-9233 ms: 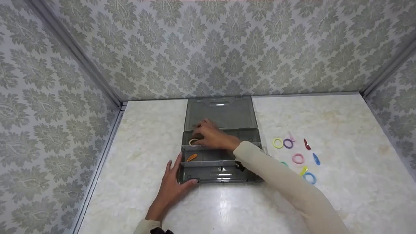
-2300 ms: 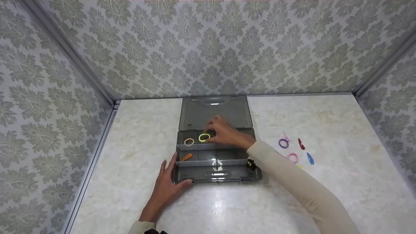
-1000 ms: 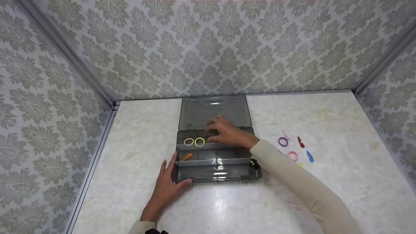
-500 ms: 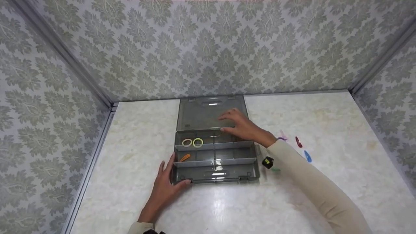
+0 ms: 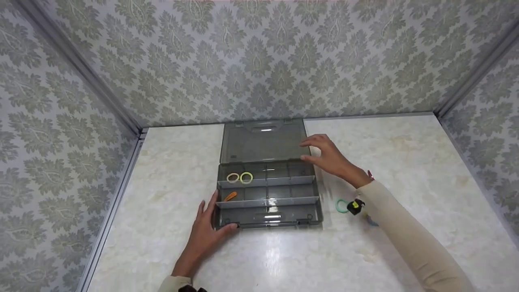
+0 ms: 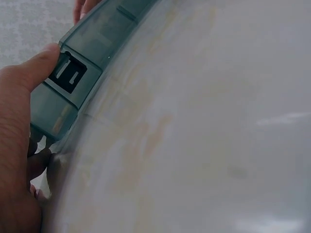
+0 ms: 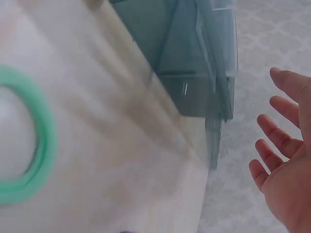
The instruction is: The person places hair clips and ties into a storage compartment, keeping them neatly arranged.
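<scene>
A smoky grey divided organizer box (image 5: 284, 213) lies with its lid (image 5: 263, 142) folded back. My left hand (image 5: 206, 239) grips its front left corner, thumb on the front wall, fingers along the side. The left wrist view shows that thumb beside the box's latch (image 6: 69, 73). In the back row sit a cream hair tie (image 5: 228, 178) and a yellow-green hair tie (image 5: 241, 178) side by side. One row nearer lies an orange snap hair clip (image 5: 230, 196). My right hand (image 5: 330, 157), fingers parted and holding nothing, hovers by the box's right edge.
Right of the box, a green hair tie (image 5: 337, 205) lies on the marbled tabletop (image 5: 421, 162). A red clip (image 5: 370, 175) and something blue (image 5: 371, 221) peek out around the right sleeve (image 5: 413, 239), which covers other pieces. Patterned panels (image 5: 279, 61) stand behind and at both sides.
The orange clip and cream hair tie have stayed in place. The yellow-green hair tie went from the table into the back row; my right hand released it and moved right. My left hand stayed put.
</scene>
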Demonstrator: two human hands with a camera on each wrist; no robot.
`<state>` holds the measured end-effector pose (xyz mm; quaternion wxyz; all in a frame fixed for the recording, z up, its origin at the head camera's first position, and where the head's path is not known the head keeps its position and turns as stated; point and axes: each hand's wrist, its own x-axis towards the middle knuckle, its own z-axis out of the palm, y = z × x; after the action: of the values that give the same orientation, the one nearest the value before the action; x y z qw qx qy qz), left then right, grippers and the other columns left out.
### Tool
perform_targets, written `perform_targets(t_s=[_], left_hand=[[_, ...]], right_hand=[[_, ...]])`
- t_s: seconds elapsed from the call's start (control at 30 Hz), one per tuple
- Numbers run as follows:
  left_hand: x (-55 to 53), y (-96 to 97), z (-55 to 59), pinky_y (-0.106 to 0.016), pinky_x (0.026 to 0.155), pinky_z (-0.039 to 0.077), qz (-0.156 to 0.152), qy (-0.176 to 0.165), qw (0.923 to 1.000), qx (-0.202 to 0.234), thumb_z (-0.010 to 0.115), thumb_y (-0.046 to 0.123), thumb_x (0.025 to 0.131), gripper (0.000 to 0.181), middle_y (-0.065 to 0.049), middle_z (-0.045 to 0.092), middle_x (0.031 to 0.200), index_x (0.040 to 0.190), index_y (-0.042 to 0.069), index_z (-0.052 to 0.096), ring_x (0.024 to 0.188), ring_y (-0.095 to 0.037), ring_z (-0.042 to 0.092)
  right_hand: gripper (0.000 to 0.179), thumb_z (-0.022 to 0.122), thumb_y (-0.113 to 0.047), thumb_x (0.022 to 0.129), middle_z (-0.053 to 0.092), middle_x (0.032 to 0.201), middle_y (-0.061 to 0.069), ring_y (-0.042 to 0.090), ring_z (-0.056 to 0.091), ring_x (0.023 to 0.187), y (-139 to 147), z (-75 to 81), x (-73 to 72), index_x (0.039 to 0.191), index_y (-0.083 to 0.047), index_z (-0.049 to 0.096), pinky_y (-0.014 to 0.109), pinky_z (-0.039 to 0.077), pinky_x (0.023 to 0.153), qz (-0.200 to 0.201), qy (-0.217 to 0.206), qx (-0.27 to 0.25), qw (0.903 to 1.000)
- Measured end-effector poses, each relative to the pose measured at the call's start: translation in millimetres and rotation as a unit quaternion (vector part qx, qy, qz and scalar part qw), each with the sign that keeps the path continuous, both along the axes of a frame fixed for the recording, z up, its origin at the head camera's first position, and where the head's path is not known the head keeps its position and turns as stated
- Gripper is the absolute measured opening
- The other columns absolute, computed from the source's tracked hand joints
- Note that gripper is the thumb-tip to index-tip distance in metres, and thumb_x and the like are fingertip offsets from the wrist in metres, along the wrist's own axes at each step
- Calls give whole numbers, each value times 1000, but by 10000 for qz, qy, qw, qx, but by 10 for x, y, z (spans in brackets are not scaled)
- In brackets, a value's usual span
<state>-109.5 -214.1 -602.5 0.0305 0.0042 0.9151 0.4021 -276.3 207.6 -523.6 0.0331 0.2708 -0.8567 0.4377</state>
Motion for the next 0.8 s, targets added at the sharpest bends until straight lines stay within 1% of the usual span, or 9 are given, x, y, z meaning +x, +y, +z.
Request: perform_targets(t_s=[0.17, 0.23, 0.4, 0.53, 0.63, 0.8], left_hand=[[-4, -4, -7, -79, 124, 26, -3, 0, 10000, 27, 88, 64, 87, 117, -19, 33, 178, 178, 26, 25, 166, -55, 13], [-6, -3, -11, -79, 124, 26, -4, -12, 10000, 16, 88, 64, 87, 117, -20, 32, 178, 178, 26, 25, 166, -54, 13], [-1, -8, -11, -79, 124, 27, 37, 2, 10000, 13, 89, 63, 87, 117, -20, 33, 178, 178, 27, 25, 166, -54, 14], [6, -6, -16, -79, 123, 27, 29, 95, 10000, 7, 91, 60, 87, 116, -21, 36, 176, 177, 24, 27, 165, -56, 15], [7, -3, -23, -79, 123, 28, 16, 135, 9999, 1, 91, 60, 87, 116, -22, 37, 175, 177, 23, 27, 164, -57, 16], [17, -9, -19, -79, 122, 29, -16, 156, 9999, 43, 90, 61, 87, 116, -22, 36, 175, 177, 25, 26, 165, -56, 16]], right_hand=[[37, 83, -17, 102, 65, 148, 16, 37, 49, 144, 218, -45, 77, 137, -7, 76, 65, 39, 119, -400, -293, -280, 9984], [36, 82, -18, 103, 66, 148, 15, 36, 49, 145, 304, -60, 106, 136, -7, 76, 66, 38, 120, -514, -405, -391, 9971], [36, 81, -19, 104, 66, 148, 16, 37, 50, 146, 500, -129, 153, 137, -6, 76, 69, 35, 121, -624, -612, -528, 9948], [37, 80, -19, 104, 66, 147, 17, 37, 53, 144, 657, -181, 202, 138, -5, 74, 69, 36, 121, -705, -825, -586, 9924], [39, 79, -18, 105, 66, 146, 19, 39, 54, 143, 768, -209, 252, 140, 0, 72, 69, 36, 122, -783, -973, -616, 9903], [38, 78, -15, 105, 67, 143, 23, 43, 56, 141, 933, -286, 306, 138, 4, 72, 69, 36, 122, -912, -1043, -604, 9885]])
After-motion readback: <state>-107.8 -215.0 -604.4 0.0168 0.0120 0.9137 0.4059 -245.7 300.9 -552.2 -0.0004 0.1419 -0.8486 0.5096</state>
